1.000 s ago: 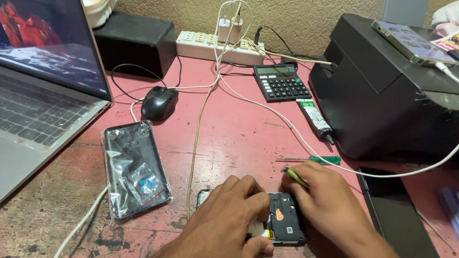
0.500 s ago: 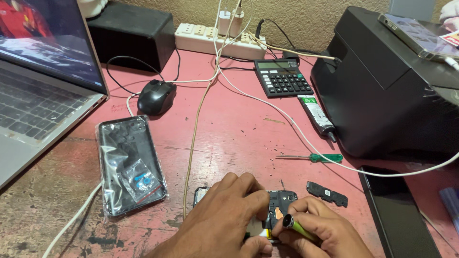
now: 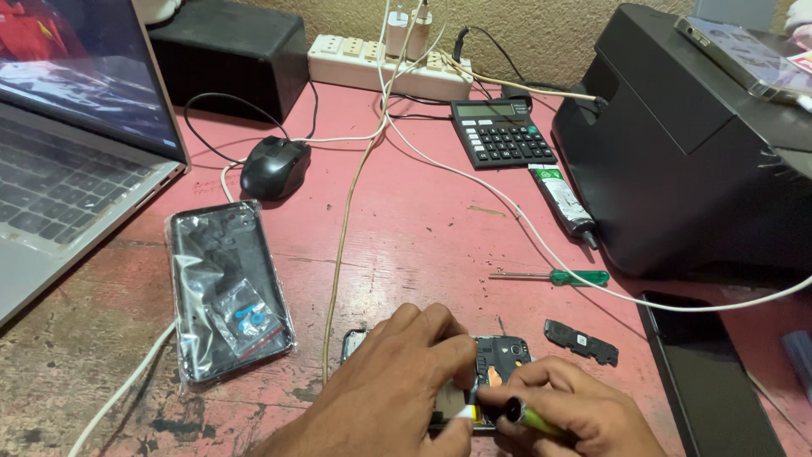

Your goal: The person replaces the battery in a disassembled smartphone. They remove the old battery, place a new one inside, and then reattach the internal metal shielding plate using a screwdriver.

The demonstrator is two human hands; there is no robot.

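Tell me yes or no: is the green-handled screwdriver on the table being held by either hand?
No. The green-handled screwdriver lies alone on the red table, apart from both hands, which are on the opened phone.

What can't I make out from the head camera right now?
- Opened phone: its lower half is hidden under the left hand and right hand.
- Yellow-green tool: its tip is covered by the fingers; its type is unclear.
- Laptop: cut off by the left edge.
- Small black part: too small to identify.
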